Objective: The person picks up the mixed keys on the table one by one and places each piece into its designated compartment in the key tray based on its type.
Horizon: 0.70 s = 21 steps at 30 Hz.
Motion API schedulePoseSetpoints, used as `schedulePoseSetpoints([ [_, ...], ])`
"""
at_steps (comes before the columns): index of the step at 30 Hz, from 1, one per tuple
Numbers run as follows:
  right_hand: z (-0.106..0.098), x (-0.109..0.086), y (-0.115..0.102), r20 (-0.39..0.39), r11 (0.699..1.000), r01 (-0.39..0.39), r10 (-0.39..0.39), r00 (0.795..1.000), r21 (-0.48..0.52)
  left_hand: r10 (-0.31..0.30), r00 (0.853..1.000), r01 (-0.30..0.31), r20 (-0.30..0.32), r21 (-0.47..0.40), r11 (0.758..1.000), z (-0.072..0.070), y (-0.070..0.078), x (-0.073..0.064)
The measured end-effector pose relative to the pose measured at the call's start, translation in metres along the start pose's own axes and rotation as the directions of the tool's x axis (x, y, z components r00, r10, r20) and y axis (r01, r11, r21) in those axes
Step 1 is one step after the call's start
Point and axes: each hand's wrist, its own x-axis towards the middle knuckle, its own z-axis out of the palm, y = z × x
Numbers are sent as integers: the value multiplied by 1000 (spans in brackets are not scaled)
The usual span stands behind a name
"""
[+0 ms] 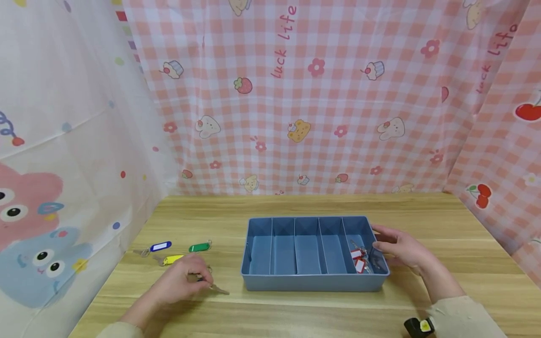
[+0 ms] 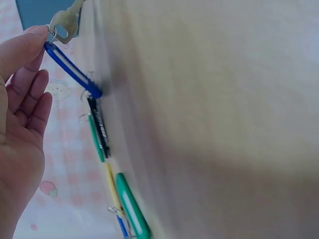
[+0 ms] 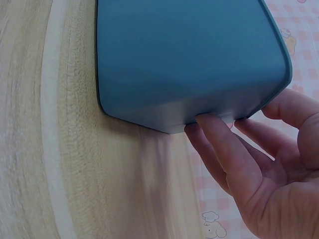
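My left hand (image 1: 186,277) pinches the ring of a key with a blue tag (image 2: 72,69) between thumb and forefinger. The key (image 1: 220,289) sticks out toward the box, low over the table. My right hand (image 1: 403,249) holds the right end of a blue-grey divided box (image 1: 313,283), thumb at the rim and fingers against the outer wall (image 3: 199,55). Keys with red-edged tags (image 1: 359,266) lie in the box's rightmost compartment; its other compartments show bare floors.
Left of the box lie keys with a blue tag (image 1: 161,246), a yellow tag (image 1: 172,259) and a green tag (image 1: 199,247). The left wrist view adds a black tag (image 2: 99,127) and a second green one. A patterned cloth (image 1: 304,108) hangs behind the table.
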Motion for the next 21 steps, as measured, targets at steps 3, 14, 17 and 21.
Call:
schedulePoseSetpoints([
  [3,0,0,1,3,1000,-1,1,1000,4,15,1000,-15,-16,-12,1000,-2,0,6],
  [14,0,1,2,5,1000,14,-14,1000,17,89,993,-84,-77,71,994,-7,6,25],
  [17,0,1,2,8,999,15,-16,1000,30,79,994,-74,-77,73,995,-8,8,30],
  [21,0,1,2,14,999,16,-16,1000,36,49,996,-44,-73,74,996,-10,9,37],
])
